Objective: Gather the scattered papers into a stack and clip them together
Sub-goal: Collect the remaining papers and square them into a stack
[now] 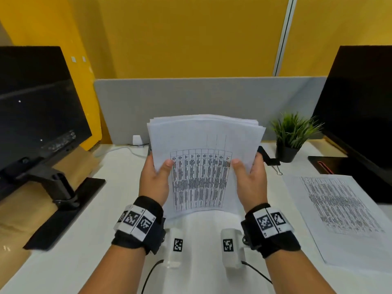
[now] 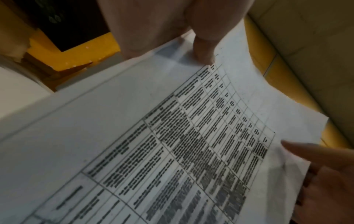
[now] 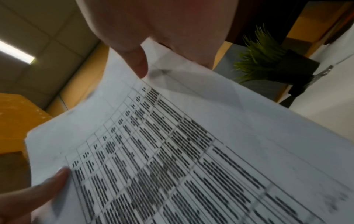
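A stack of white papers with a printed table on the top sheet stands on edge on the white desk, bowed toward me. My left hand grips its left side, thumb on the front. My right hand grips its right side the same way. The wrist views show the top sheet close up, with my left hand's thumb and my right hand's thumb pressing on it. A black binder clip lies on the desk behind my right hand. Another printed sheet lies flat at the right.
A dark monitor on a black stand fills the left, another monitor the right. A small potted plant stands at the back right before a grey divider panel. A white cable and plug lie at the back.
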